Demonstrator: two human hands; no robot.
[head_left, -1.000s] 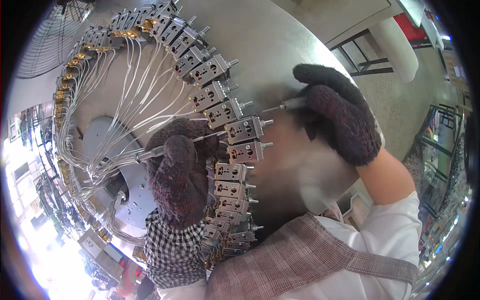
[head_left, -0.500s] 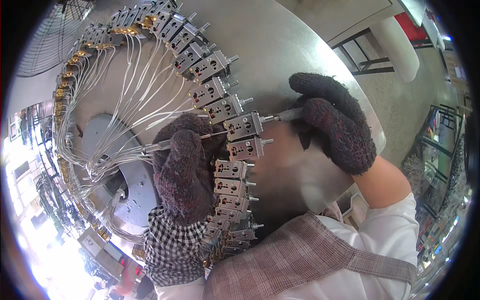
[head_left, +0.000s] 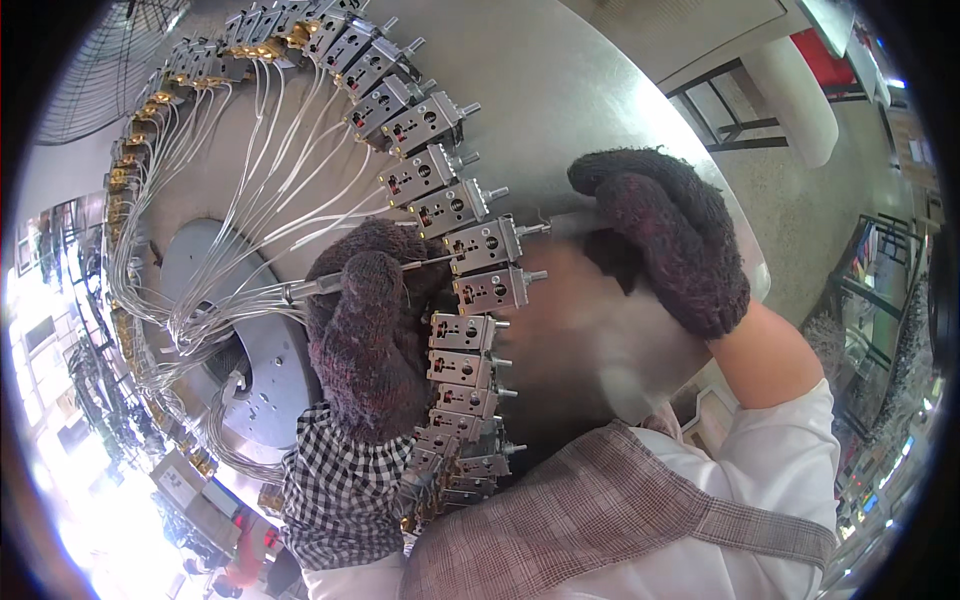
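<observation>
My left hand, in a dark knitted glove, is closed around a thin-shafted screwdriver. The shaft points right, its tip at the slotted face of a small metal control box that looks like a thermostat with a stem. My right hand, gloved alike, is closed on a grey tool whose end is close to that box's stem. Blur hides the tool's exact kind and whether it touches the stem. Neighbouring boxes stand directly above and below in the same curved row.
The row of boxes curves along a round metal table. Thin white tubes run from them to a grey round hub on the left. A wire fan guard is at upper left, a pale stool at upper right.
My right hand and its grey tool have shifted slightly left and upward, the tool's outline now blurred. The row of boxes has moved slightly. My left hand keeps its screwdriver at the same box.
</observation>
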